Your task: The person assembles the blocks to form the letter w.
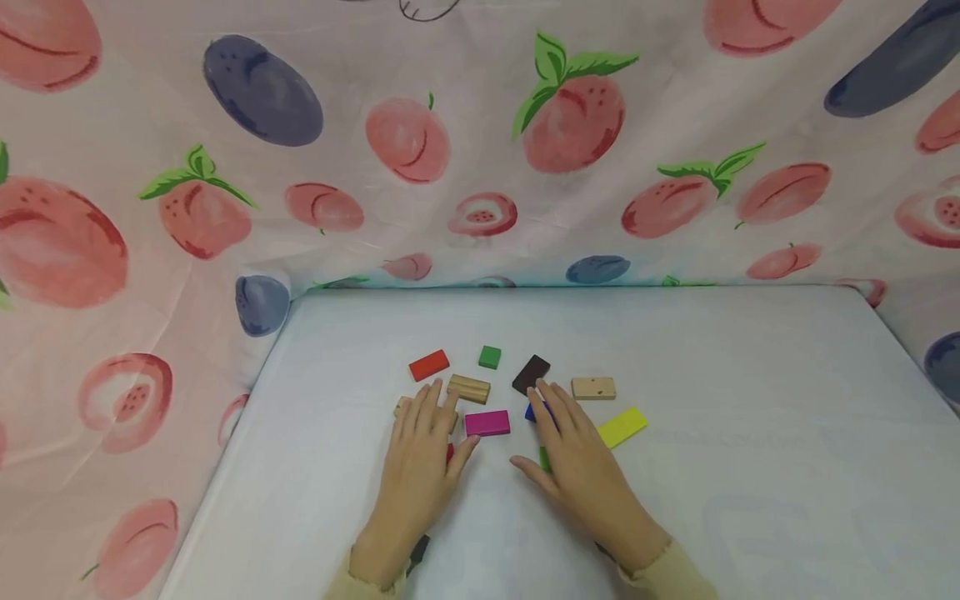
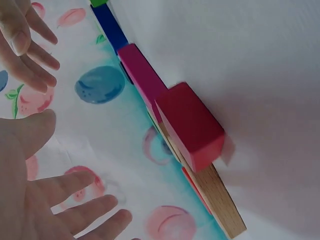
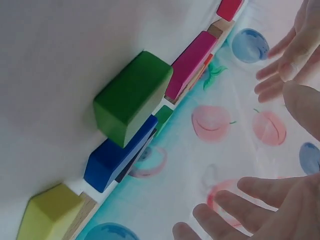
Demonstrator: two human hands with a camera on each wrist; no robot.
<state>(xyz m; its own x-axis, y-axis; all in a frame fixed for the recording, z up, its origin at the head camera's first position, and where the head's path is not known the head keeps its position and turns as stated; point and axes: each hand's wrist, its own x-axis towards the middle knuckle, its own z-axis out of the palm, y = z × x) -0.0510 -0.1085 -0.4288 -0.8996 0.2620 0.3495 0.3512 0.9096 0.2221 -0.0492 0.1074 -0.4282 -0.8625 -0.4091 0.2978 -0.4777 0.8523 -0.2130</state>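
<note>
My left hand (image 1: 416, 471) is held over the left blocks, its fingers straight and spread. Under or beside it are a light wooden block (image 1: 402, 406) and a red block (image 2: 190, 127), both partly covered in the head view. My right hand (image 1: 588, 462), also with extended fingers, is above a blue block (image 3: 120, 157) and a green block (image 3: 132, 95), partly hiding them. Between the hands lies a magenta block (image 1: 487, 423). A yellow block (image 1: 623, 427) lies to the right of the right hand. Neither hand grips anything; the wrist views show both palms bare.
Farther back lie a red block (image 1: 429, 365), a grooved wooden block (image 1: 468, 388), a small green block (image 1: 490, 357), a dark brown block (image 1: 531, 375) and a pale wooden block (image 1: 593, 388). Fruit-printed cloth (image 1: 480, 179) hangs behind the white table (image 1: 750, 375).
</note>
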